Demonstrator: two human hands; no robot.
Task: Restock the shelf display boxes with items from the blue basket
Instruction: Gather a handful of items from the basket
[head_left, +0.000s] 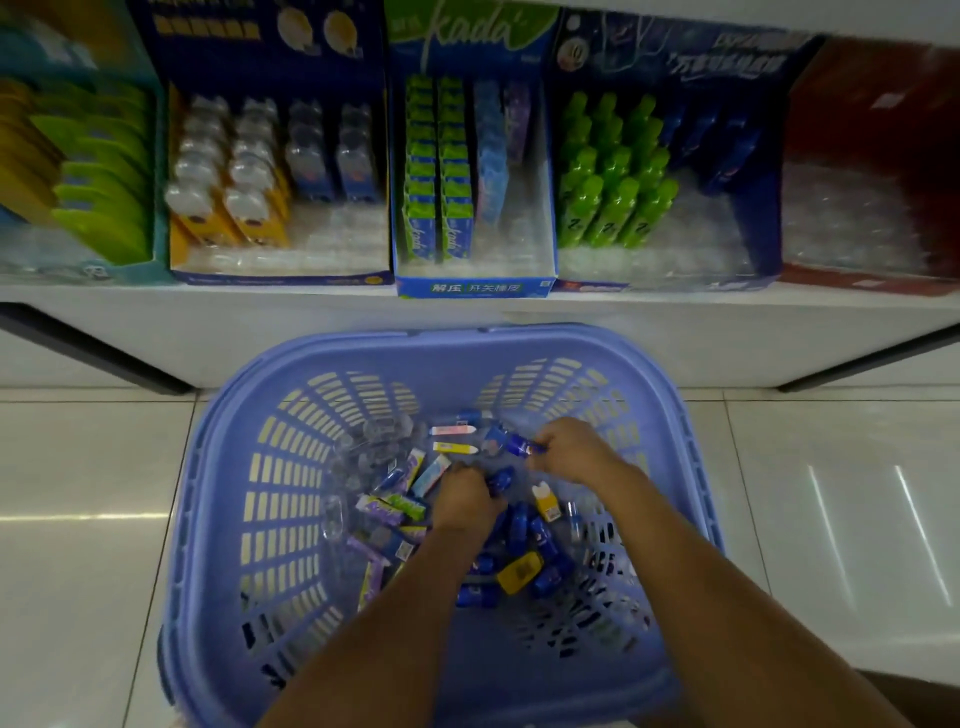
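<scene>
A blue slatted basket (332, 364) stands on the floor below the shelf, with several small packs in its bottom: blue bottles, purple and green boxes, yellow ones. My left hand (467, 501) reaches down into the pile with curled fingers round a small blue bottle (501, 478). Further back, my right hand (571, 449) pinches another small blue bottle (517, 444) at its fingertips. Above, the shelf holds display boxes: a dark blue box with green and blue bottles (670, 280), a green-and-blue box of eraser packs (472, 286) and a box of yellow and blue packs (280, 275).
A teal box of yellow and green items (78, 260) stands at the far left of the shelf, a red box with clear trays (862, 280) at the far right. The white shelf edge (208, 296) overhangs the basket's far rim. Glossy floor tiles (78, 493) lie on both sides.
</scene>
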